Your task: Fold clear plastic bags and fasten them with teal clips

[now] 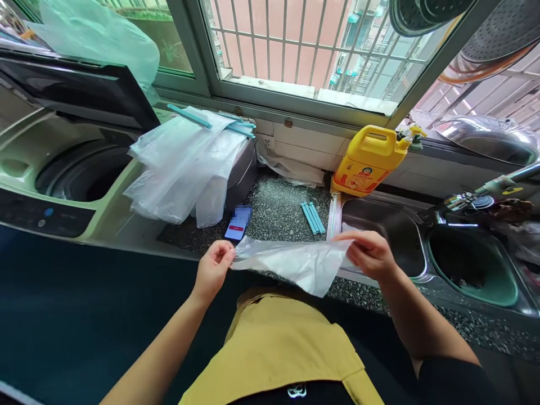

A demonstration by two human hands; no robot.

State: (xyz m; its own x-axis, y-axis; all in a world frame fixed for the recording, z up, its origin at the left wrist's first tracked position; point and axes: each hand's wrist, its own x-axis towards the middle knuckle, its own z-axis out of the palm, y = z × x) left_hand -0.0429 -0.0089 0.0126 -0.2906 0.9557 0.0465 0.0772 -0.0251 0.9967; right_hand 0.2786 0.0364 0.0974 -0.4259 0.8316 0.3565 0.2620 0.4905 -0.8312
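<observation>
A clear plastic bag (295,261) is stretched between my two hands over the counter's front edge. My left hand (215,261) pinches its left end, just below a phone (238,222) lying on the counter. The opposite end is gripped by my right hand (371,254), close to the near rim of the sink. Several blue-green sealing clips (313,217) lie side by side on the speckled counter beyond the bag. To the left, a pile of similar clear plastic bags (181,163) with more blue-green clips (189,116) rests on a dark rounded appliance (243,171).
A top-load washing machine (101,211) with its lid raised stands at left. A yellow detergent jug (367,160) stands behind the steel sink (415,247). A green basin (502,287) sits in the right bowl. A barred window runs along the back.
</observation>
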